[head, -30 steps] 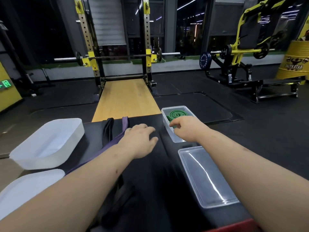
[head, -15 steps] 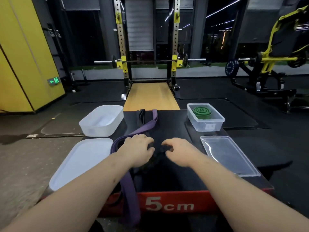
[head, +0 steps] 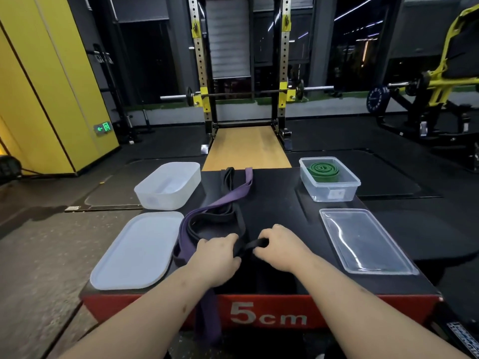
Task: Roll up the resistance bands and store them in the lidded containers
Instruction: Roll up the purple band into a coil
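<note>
A black resistance band (head: 228, 216) lies along the middle of the black platform (head: 280, 203), tangled with a purple band (head: 220, 203) that hangs over the near edge. My left hand (head: 217, 255) and my right hand (head: 281, 248) both grip the black band's near end, close together. A rolled green band (head: 324, 171) sits in the clear container (head: 330, 193) at the far right; its clear lid (head: 365, 242) lies flat in front of it. An empty white container (head: 168, 185) stands at the far left, with its white lid (head: 137, 251) nearer me.
The platform has a red front edge marked 5cm (head: 267, 316). Beyond it are a wooden lifting deck (head: 246, 149) and a squat rack with a barbell (head: 246, 93). A yellow wall (head: 39, 99) stands at the left, a yellow weight machine (head: 427, 92) at the right.
My right hand left the clear container with the green roll and came to the middle. Both hands pulled back toward the near edge and took hold of the black band. The view backed off.
</note>
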Action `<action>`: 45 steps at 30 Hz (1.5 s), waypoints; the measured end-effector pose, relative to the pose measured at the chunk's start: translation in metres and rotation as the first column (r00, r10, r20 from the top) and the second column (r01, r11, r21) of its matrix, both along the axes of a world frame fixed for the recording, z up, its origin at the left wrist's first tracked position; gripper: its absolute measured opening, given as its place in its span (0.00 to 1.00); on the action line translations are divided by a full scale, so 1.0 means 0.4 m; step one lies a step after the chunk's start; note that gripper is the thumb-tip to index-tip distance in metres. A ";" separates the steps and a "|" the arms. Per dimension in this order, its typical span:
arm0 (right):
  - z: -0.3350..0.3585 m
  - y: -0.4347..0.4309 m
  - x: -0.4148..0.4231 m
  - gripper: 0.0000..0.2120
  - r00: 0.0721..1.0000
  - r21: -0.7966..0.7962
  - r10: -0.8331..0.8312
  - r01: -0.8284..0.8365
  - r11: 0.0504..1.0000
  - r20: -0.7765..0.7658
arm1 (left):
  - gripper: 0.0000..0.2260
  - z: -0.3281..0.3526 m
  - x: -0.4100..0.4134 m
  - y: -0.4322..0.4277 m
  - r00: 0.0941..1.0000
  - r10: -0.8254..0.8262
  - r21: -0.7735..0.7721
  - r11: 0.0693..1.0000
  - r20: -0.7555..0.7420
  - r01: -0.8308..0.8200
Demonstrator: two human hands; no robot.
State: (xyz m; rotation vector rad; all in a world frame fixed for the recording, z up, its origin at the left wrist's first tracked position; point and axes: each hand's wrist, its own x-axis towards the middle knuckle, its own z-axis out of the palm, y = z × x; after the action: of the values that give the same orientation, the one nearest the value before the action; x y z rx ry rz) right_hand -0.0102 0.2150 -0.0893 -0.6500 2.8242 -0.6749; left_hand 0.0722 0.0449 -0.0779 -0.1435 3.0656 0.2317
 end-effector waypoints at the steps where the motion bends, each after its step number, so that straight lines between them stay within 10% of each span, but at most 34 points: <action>1: 0.008 0.010 0.006 0.12 1.000 -0.015 0.003 -0.003 1.000 0.023 | 0.18 -0.002 -0.004 0.005 1.000 0.014 0.020 1.000 -0.022 -0.013; 8: 0.034 0.061 -0.004 0.21 0.937 -0.367 0.014 0.122 0.922 0.348 | 0.22 0.011 -0.027 0.022 0.980 0.082 0.452 0.892 -0.182 0.010; 12: 0.035 0.067 -0.032 0.28 0.685 -0.458 0.068 0.406 0.791 0.725 | 0.26 0.013 -0.057 0.047 0.980 0.077 0.626 0.778 -0.184 0.056; 17: 0.033 0.055 -0.059 0.26 0.530 -0.480 0.195 0.476 0.737 0.825 | 0.33 0.021 -0.083 0.050 0.989 0.001 0.828 0.547 -0.148 0.123; 29: 0.042 0.051 -0.125 0.09 0.724 -0.700 0.092 0.613 0.367 0.683 | 0.16 0.017 -0.136 -0.055 0.974 -0.005 0.511 0.850 -0.226 0.123; 36: 0.050 0.075 -0.121 0.09 0.860 -0.225 -0.057 0.196 0.954 0.508 | 0.18 0.008 -0.268 -0.225 0.957 0.262 0.012 0.965 -0.128 -0.262; 42: 0.059 0.055 -0.141 0.13 0.882 -0.143 -0.113 0.198 0.970 0.457 | 0.03 0.014 -0.313 -0.269 0.956 0.290 0.058 0.956 -0.043 -0.288; 45: 0.078 0.032 -0.116 0.30 0.898 -0.072 -0.127 0.173 0.982 0.421 | 0.11 0.052 -0.334 -0.282 0.949 0.312 0.161 0.940 -0.054 -0.300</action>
State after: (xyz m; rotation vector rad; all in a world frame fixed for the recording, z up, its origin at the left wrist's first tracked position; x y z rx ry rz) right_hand -0.0566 0.2276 -0.0581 -0.2586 2.4666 -0.8802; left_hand -0.0614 -0.0678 -0.0569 -0.6193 3.0729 0.4958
